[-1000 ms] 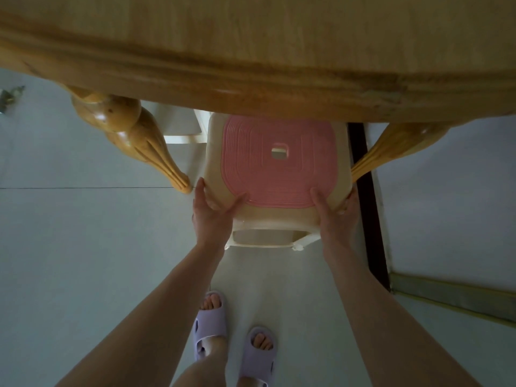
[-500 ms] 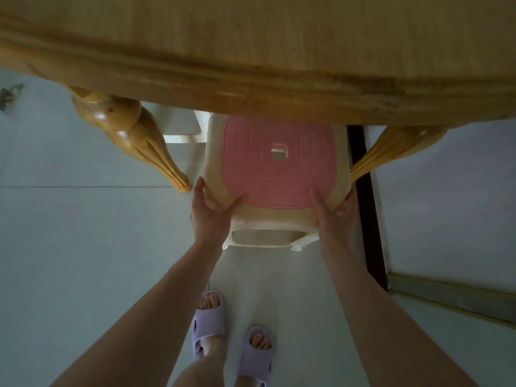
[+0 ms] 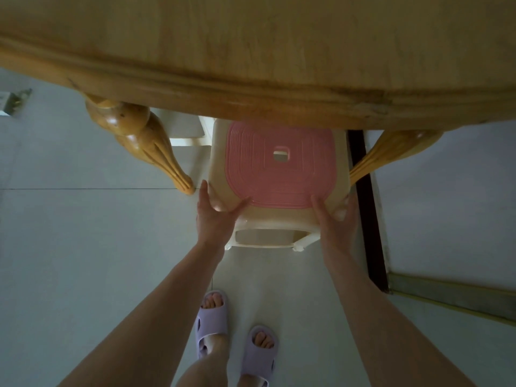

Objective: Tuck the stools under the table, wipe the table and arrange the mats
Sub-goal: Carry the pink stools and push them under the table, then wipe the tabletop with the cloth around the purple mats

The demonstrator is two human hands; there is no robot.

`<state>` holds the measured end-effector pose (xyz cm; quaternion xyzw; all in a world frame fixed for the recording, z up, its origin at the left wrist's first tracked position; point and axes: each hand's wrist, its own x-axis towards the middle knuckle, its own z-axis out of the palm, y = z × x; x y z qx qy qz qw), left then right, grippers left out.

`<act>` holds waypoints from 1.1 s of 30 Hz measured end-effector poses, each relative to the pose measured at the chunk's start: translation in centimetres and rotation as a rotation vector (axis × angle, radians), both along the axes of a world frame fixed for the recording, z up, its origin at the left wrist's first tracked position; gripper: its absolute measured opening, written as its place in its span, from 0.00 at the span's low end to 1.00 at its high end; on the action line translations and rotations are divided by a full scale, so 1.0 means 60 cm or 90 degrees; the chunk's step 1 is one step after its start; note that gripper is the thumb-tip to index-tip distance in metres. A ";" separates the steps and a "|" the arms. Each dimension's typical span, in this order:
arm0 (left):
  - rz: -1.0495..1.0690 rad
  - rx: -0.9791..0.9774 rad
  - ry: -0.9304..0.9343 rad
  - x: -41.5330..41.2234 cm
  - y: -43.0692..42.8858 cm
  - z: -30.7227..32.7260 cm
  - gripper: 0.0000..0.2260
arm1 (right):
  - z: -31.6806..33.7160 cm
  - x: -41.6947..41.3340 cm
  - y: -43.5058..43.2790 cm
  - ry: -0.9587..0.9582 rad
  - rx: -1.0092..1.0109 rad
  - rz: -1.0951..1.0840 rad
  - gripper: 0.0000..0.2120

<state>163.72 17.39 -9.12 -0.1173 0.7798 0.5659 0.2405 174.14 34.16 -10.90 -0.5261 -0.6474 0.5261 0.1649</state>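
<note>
A cream plastic stool [image 3: 279, 219] with a pink ribbed seat and a small square hole stands on the floor, its far part under the edge of the wooden table [image 3: 251, 65]. My left hand [image 3: 213, 216] grips the stool's near left corner, thumb on the seat. My right hand [image 3: 336, 222] grips the near right corner the same way. The stool sits between two carved table legs, one on the left [image 3: 145, 143] and one on the right [image 3: 391, 152]. No mats or cloth are in view.
A second cream stool [image 3: 190, 135] shows partly behind the left table leg. A dark threshold strip [image 3: 368, 205] runs along the floor at the right. My feet in lilac slippers [image 3: 237, 339] stand on pale floor tiles below the stool.
The stool and both hands have shifted slightly forward, a little further under the table edge. The grip is unchanged.
</note>
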 end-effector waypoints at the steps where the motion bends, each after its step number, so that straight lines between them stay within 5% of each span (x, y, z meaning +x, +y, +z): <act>1: 0.002 0.006 -0.002 0.004 -0.004 0.007 0.51 | 0.007 0.008 -0.007 0.006 -0.020 -0.010 0.47; 20: -0.068 0.065 -0.001 -0.008 -0.215 0.361 0.40 | 0.387 0.013 -0.247 0.081 -0.065 -0.042 0.25; 30: -0.137 0.122 0.078 -0.155 -0.353 0.580 0.29 | 0.594 -0.165 -0.403 0.162 0.000 -0.076 0.13; 33: -0.139 0.128 0.082 -0.203 -0.363 0.615 0.33 | 0.628 -0.220 -0.417 0.142 -0.011 -0.045 0.10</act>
